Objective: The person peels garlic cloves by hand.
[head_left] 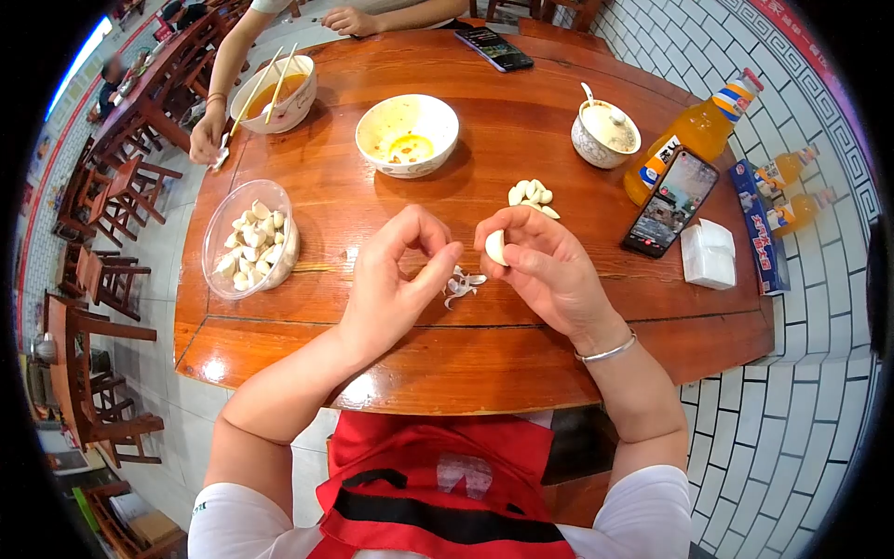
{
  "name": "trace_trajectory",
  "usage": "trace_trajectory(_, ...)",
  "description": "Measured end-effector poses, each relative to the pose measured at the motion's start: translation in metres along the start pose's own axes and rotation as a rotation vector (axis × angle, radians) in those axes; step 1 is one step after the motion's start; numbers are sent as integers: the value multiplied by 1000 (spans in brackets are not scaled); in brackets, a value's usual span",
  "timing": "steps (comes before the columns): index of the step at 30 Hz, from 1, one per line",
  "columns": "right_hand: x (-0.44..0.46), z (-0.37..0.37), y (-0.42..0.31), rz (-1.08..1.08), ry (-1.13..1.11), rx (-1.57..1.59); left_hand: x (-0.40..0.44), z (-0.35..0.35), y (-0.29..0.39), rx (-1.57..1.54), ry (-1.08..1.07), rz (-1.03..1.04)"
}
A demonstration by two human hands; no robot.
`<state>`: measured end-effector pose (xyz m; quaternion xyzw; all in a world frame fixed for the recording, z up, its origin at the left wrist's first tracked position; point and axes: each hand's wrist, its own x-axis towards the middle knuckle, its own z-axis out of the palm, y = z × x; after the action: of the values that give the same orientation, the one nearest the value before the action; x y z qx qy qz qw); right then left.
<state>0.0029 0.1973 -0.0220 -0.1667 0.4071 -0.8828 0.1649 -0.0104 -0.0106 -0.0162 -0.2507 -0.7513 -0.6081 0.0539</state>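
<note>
My right hand (549,270) pinches a pale garlic clove (495,248) between thumb and fingers, above the table. Just to its left, my left hand (400,270) has thumb and forefinger pressed together; I cannot make out what is in them, if anything. Between and below the hands, thin garlic skins (462,285) lie on the wood. Past my right hand is a small pile of peeled garlic cloves (529,193). A clear plastic tub (212,270) of garlic cloves (250,250) stands to the left of my left hand.
On the wooden table (521,102) stand a used bowl (407,166), a soup bowl with chopsticks (300,112), a lidded jar (605,147), an orange drink bottle (700,130), a propped phone (670,202) and napkins (709,253). Another person's hand (209,138) holds a tissue.
</note>
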Motion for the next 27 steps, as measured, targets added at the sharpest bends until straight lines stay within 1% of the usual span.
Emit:
trace_trajectory(1, 0, -1, 0, -1, -6, -10, -1, 2, 0, -47, 14, -83)
trace_trajectory(7, 1, -1, -1, 11, -4, 10, -2, 2, 11, 6, -75, -155)
trace_trajectory(10, 0, 0, -1, 22, -5, 35, 1, 3, 4, 206, 10, 170)
trace_trajectory(13, 0, -4, 2, 13, -23, 43, 4, 3, 9, 206, 42, 229)
trace_trajectory(16, 0, -4, 2, 10, -38, 68, 5, 0, 7, 222, 14, 276)
trace_trajectory(19, 0, -4, 1, 11, -47, 72, 0, -3, 4, 239, -17, 182)
trace_trajectory(22, 0, -4, -1, 33, -62, 95, 1, 1, 8, 202, 44, 194)
trace_trajectory(25, 0, -3, 0, 51, -47, 119, 1, 0, 10, 239, 47, 217)
trace_trajectory(27, -1, -2, 1, 55, -23, 118, 2, -1, 14, 186, 32, 210)
